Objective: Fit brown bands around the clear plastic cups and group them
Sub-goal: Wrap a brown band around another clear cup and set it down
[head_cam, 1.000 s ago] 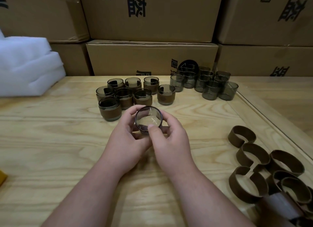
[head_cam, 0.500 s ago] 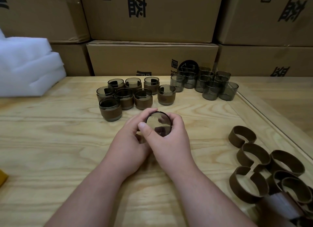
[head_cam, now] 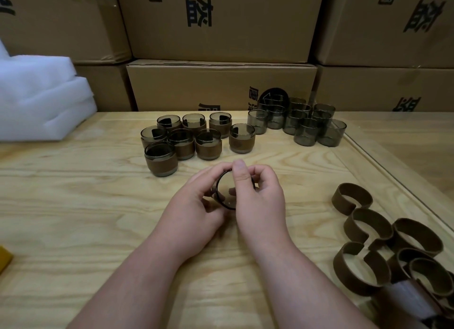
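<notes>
My left hand [head_cam: 196, 206] and right hand [head_cam: 258, 196] both grip one cup [head_cam: 224, 193], seating its band; next, I judge, it joins the banded group [head_cam: 194, 139].

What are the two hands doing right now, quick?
Left hand: fingers curled round the clear cup, holding it.
Right hand: also gripping the same cup, thumb across its rim.

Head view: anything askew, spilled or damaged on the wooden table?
Nothing stands out. Banded smoky plastic cups stand upright in a cluster, unbanded cups upright beside them, loose brown bands piled at right. Left hand and right hand hold one cup.
</notes>
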### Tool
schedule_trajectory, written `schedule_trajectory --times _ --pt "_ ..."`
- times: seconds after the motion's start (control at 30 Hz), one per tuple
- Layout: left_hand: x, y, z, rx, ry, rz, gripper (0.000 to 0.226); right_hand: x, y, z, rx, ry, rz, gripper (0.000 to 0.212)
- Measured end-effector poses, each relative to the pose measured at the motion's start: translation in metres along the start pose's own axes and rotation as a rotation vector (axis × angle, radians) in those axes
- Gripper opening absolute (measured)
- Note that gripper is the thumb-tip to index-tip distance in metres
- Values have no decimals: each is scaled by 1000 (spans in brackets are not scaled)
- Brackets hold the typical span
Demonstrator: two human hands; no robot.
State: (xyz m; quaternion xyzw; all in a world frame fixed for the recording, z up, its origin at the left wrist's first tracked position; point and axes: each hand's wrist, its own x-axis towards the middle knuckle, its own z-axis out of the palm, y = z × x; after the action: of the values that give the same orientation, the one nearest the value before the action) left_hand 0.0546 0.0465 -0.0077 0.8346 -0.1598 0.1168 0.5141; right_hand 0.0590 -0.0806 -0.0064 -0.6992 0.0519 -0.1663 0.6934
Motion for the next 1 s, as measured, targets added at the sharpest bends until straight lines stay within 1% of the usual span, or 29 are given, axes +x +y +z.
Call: schedule_trajectory --times 0.1,0.2,0.3,0.47,0.63,0.7,0.8,0.93,1.0 --pt "0 1 0 -5 9 -8 92 1 1 1 9 13 2 32" --pt "0 0 -1 -22 27 -46 91 2 0 1 34 6 26 33" --pt "1 1 -1 -128 31 -76 88 3 0 2 73 1 49 32" --pt "1 1 -2 -218 42 -92 83 4 -1 3 173 -41 84 31" --pt "3 -3 -2 -247 100 -93 76 0 0 2 175 -139 28 27" --pt "3 -3 -2 -235 115 -95 77 -3 0 4 144 -179 -14 31" --pt "2 -2 -3 -205 115 -81 77 -6 0 4 103 -193 -57 44" --pt "1 -1 -2 -141 81 -90 75 -7 -2 2 106 -168 -67 59" --pt "1 0 -2 -123 51 -87 71 -6 -4 2 95 -145 -75 61"
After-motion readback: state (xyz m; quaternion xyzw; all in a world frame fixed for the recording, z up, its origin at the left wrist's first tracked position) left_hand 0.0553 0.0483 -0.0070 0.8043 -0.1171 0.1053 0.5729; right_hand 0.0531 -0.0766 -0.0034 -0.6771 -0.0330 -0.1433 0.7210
